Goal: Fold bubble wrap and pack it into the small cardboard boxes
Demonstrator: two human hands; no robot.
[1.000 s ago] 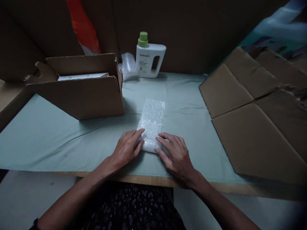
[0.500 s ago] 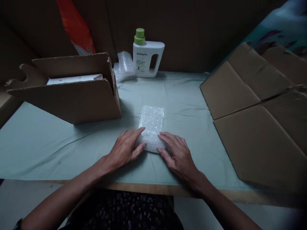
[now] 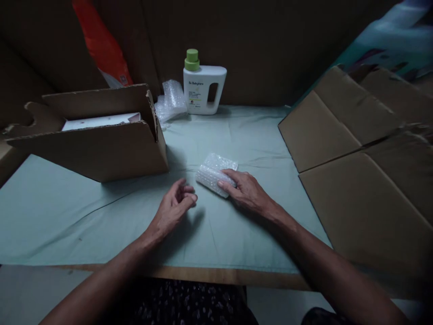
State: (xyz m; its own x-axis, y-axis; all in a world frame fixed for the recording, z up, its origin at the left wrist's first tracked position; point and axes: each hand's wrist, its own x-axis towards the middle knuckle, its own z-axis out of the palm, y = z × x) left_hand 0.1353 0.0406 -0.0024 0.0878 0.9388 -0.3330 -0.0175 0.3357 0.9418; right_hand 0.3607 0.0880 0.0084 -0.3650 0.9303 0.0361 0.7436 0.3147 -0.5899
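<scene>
A small bundle rolled in bubble wrap (image 3: 214,172) lies on the pale green table cloth (image 3: 84,216) near the middle of the table. My right hand (image 3: 245,192) rests on the bundle's right end, fingers closed over it. My left hand (image 3: 174,210) hovers just left of the bundle, off it, fingers loosely curled with nothing in them.
An open cardboard box (image 3: 98,144) with a white item inside stands at the left. A white detergent bottle with a green cap (image 3: 201,85) and loose bubble wrap (image 3: 171,99) sit at the back. Flattened cardboard (image 3: 358,153) covers the right side.
The bubble wrap strip has been rolled up away from me into a short bundle. My left hand came off it and drew back; my right hand followed the bundle forward.
</scene>
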